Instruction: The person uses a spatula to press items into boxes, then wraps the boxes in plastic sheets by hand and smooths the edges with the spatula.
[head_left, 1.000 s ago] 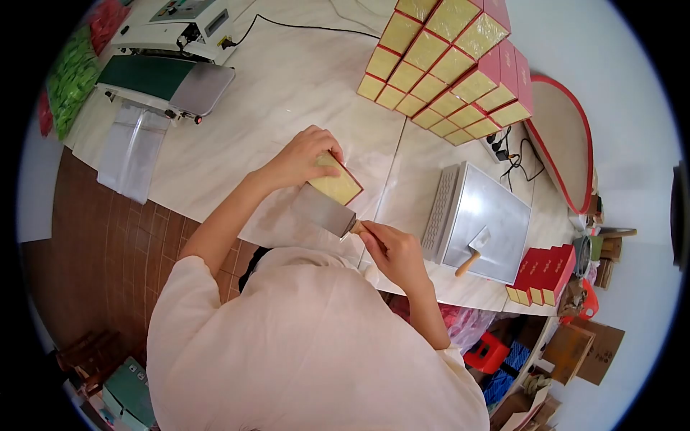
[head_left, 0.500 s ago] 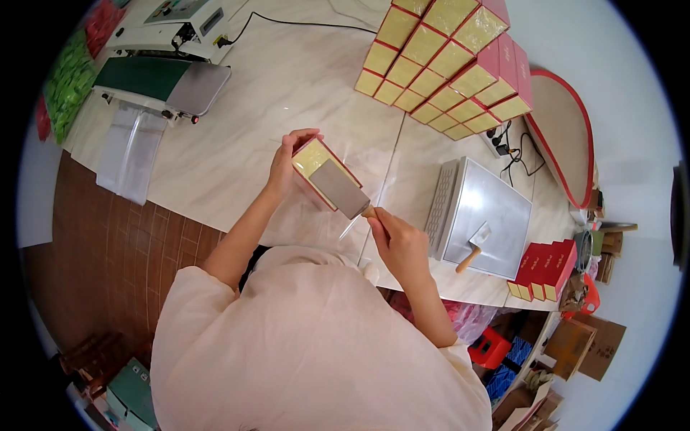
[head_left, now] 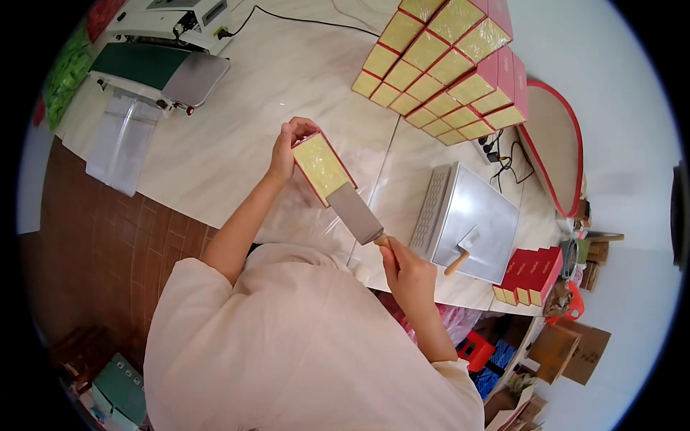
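My left hand [head_left: 285,152] is wrapped round the upper end of a red box [head_left: 316,161] with a yellow face under shiny clear film. The box is tilted above the table, yellow face up. My right hand [head_left: 411,274] grips the wooden handle of a scraper with a wide flat metal blade [head_left: 354,213]. The blade's tip meets or overlaps the lower end of the yellow face; I cannot tell whether it presses on it. To the right, a metal hot plate [head_left: 483,215] carries a second wooden-handled scraper [head_left: 461,253].
Several red and yellow boxes [head_left: 424,87] are stacked at the back. Smaller red boxes [head_left: 530,276] stand right of the hot plate. A sealing machine [head_left: 140,70] sits at the far left, its cable [head_left: 302,22] crossing the table. A red-rimmed panel [head_left: 552,144] leans by the wall.
The scraper blade has slid down and right, from across the yellow face to its lower end. My right hand has moved the same way, while my left hand keeps hold of the box.
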Demonstrator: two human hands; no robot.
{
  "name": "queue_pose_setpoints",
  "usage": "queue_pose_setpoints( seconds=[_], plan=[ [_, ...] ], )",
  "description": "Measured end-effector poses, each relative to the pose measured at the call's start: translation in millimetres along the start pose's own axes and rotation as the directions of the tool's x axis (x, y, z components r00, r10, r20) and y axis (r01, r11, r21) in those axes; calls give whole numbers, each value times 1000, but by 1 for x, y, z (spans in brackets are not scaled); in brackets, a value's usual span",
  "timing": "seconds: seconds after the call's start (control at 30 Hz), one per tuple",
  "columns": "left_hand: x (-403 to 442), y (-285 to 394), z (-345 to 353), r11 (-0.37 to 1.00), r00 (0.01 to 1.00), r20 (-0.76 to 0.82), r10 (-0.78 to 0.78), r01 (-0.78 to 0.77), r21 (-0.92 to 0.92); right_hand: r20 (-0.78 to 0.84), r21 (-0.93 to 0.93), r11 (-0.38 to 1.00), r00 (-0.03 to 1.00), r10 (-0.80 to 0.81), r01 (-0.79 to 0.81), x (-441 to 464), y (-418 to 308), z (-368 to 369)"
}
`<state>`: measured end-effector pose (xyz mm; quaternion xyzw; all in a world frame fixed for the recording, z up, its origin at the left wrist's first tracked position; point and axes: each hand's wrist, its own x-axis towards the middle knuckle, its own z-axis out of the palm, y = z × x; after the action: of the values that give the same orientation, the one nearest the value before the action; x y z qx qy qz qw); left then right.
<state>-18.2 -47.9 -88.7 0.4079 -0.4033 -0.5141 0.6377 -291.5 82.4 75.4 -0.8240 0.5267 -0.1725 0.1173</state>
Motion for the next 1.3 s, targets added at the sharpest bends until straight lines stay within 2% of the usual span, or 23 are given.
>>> queue_pose_setpoints(
  seconds=[0.23,0.3,0.37,0.43,0.47,0.53,0.73,0.83,0.9,0.93,1.0,1.1,1.3],
  plan=[
    [1,-6,1,999,1000,-11,-11,11,-43,-129,210,977,990,48,-20,29,-19,21],
    [0,-5,1,999,1000,-6,-19,19,-42,-76,166,986,996,45,-32,38,-20,36],
    [-1,-3,1,999,1000,-4,-14,14,-34,-89,127,992,996,8,3,45,-22,45],
    [-3,-1,1,1000,1000,2,-13,13,-26,-50,-2,1000,999,2,-2,51,-25,45],
    [-4,0,2,1000,1000,6,-18,19,-24,-48,-3,1000,999,0,0,53,-27,47],
    [-4,2,3,999,1000,14,-25,25,-25,-33,-157,986,998,-57,51,58,-28,50],
    [-5,-1,0,999,999,15,-30,31,-38,8,-235,966,994,-111,110,71,-28,55],
    [-2,-2,-2,999,997,76,21,-24,33,25,-250,961,993,-115,118,68,-26,54],
    [-3,-4,1,999,999,-39,31,-30,20,5,-222,964,989,-148,146,62,-21,52],
    [-3,-7,0,1000,999,-39,23,-22,19,-20,-198,963,982,-190,183,60,-19,52],
    [-2,-12,0,996,999,-34,29,-31,-88,-16,-200,964,983,-184,177,59,-19,53],
    [-1,-13,1,991,999,-29,26,-30,-131,6,-206,969,991,-137,135,67,-20,56],
    [-5,-1,0,993,1000,11,11,-10,-116,39,-185,980,997,-71,78,59,-17,61]
  ],
)
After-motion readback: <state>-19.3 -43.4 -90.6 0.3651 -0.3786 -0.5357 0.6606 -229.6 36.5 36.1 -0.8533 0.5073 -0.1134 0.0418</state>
